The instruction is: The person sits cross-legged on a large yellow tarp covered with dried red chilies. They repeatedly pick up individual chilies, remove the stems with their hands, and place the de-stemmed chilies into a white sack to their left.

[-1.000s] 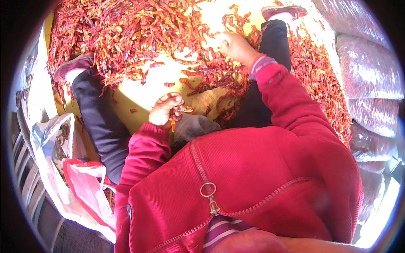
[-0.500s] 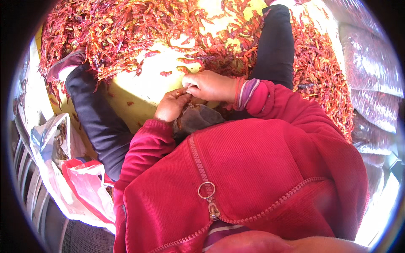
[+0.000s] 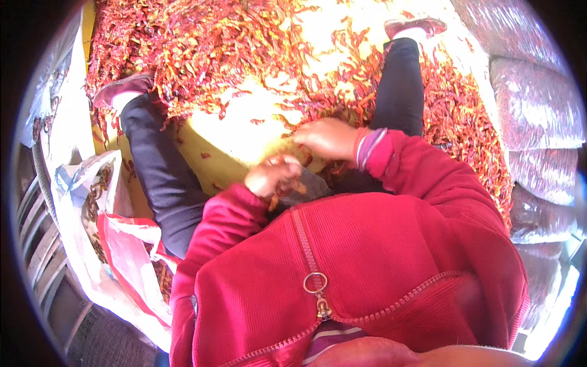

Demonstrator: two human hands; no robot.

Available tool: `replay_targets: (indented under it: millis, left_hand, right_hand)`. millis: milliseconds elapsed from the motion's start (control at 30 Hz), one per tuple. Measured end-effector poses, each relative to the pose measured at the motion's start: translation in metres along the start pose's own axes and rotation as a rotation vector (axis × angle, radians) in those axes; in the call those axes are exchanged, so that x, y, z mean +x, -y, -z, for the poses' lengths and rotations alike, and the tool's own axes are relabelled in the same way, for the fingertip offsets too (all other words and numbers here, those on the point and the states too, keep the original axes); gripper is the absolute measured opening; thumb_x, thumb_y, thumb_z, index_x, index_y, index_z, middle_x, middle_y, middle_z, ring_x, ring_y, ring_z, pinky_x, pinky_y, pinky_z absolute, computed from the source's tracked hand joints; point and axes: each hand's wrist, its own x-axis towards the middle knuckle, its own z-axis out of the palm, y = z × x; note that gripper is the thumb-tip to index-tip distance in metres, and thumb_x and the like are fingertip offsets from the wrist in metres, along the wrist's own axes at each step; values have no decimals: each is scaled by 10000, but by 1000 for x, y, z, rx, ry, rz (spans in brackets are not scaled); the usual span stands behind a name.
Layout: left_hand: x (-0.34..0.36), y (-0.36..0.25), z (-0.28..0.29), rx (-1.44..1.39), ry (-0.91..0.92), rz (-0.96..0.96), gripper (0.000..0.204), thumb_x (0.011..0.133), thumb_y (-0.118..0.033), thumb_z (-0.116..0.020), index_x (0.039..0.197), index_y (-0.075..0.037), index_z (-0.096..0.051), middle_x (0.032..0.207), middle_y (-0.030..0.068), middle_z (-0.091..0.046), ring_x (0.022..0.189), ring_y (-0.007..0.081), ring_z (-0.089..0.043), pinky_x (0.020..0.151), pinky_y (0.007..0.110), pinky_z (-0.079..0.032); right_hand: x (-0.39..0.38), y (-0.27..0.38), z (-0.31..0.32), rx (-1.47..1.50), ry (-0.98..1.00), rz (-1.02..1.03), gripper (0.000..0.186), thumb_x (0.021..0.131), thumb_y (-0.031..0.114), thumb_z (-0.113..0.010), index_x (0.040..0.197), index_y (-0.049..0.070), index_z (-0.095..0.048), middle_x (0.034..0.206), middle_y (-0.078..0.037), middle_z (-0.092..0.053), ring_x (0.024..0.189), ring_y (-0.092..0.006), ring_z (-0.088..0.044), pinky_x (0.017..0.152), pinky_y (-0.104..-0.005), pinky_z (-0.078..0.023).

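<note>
Dried red chillies (image 3: 208, 55) lie in a thick spread over a yellow sheet (image 3: 217, 160) between and around my outstretched legs. My left hand (image 3: 269, 175) is curled in front of my lap, and orange-brown dried chillies poke out below its fingers. To its right and a little farther off, my right hand (image 3: 327, 138) is at the near edge of the chillies, back upward. Its fingertips are lost in glare and against the pile, so what they touch is unclear. A grey cloth (image 3: 302, 188) lies in my lap under the hands.
An open white and red plastic sack (image 3: 125, 244) with dried pieces inside stands by my left leg. Clear plastic bags (image 3: 538, 104), packed with dark red contents, are stacked along the right. Slatted metal or wood (image 3: 43, 244) runs along the left edge.
My hands were together, fingers meeting; now they are apart. The right hand has moved right and the left has drawn nearer my body, with chillies showing in it. The view has shifted slightly.
</note>
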Motion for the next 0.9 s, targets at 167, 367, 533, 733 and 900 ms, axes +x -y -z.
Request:
replay_targets:
  millis: [167,367,533,733,900]
  left_hand:
    - [-4,-21,8,-283,-66,132,103,775,-144,-476,705,-75,-505,571,-2,-479,409,67,-396,357,194,-282]
    - [2,-21,18,-240,-47,45,154,751,-179,-461,680,-43,-476,593,53,-477,435,95,-407,369,209,-291]
    - [1,-24,19,-258,-72,49,177,751,-212,-481,660,-61,-460,584,45,-443,474,121,-399,397,239,-301]
    - [1,-21,16,-336,-22,8,211,751,-233,-518,628,-91,-420,579,37,-398,481,125,-377,376,216,-267]
    - [2,-23,21,-403,-19,-32,226,752,-251,-530,637,-97,-412,590,53,-410,482,119,-378,322,195,-241]
  right_hand:
    - [36,-34,20,-142,32,-24,307,684,71,-509,991,98,-512,993,-112,-469,924,-293,-433,773,-375,-368]
    - [111,-72,3,-415,-169,-199,366,725,176,-467,1091,167,-452,1147,-107,-362,1077,-296,-303,894,-456,-229]
    - [61,-84,19,-334,-4,-367,315,748,177,-436,1061,160,-461,1098,-116,-384,1068,-291,-322,881,-458,-236]
    - [-26,-71,24,-296,51,-465,282,730,158,-444,1000,90,-491,1006,-123,-444,990,-286,-389,814,-421,-299]
    - [-18,-82,53,-92,15,-420,187,683,22,-408,824,39,-530,834,-154,-496,832,-295,-474,689,-370,-384]
